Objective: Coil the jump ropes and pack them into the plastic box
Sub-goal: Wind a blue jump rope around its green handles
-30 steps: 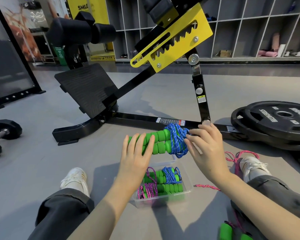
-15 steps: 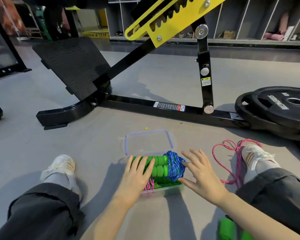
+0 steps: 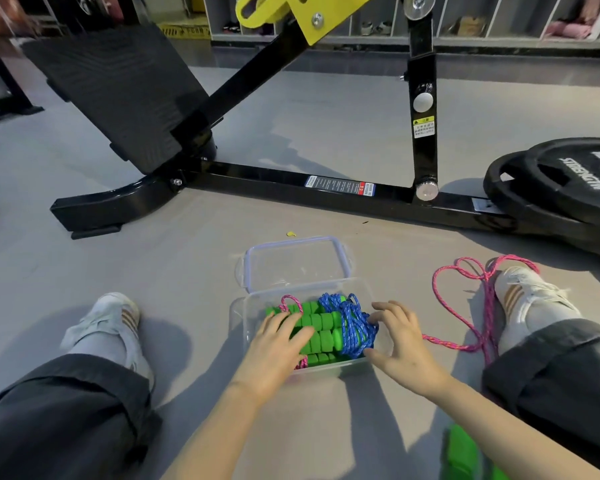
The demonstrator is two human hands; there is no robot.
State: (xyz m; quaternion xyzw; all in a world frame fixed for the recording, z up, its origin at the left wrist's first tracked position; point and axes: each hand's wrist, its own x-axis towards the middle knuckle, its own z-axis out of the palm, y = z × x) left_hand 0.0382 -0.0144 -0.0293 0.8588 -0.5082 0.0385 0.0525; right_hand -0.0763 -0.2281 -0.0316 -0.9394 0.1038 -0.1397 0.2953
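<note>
A clear plastic box (image 3: 238,315) sits on the floor between my legs, its lid (image 3: 297,263) lying just behind it. Inside, a coiled jump rope (image 3: 329,332) with green handles and blue cord lies on top of other coiled ropes. My left hand (image 3: 274,344) presses flat on the green handles. My right hand (image 3: 400,342) touches the blue cord with spread fingers at the box's right end. A loose pink rope (image 3: 478,306) trails on the floor by my right foot, and its green handle (image 3: 463,452) shows at the bottom edge.
A black exercise bench frame (image 3: 291,183) with a yellow bracket crosses the floor behind the box. Stacked black weight plates (image 3: 565,188) lie at the right. My legs and white shoes flank the box on both sides.
The blue-corded rope came down from in front of me into the box. Both hands went from gripping it to lying flat against it.
</note>
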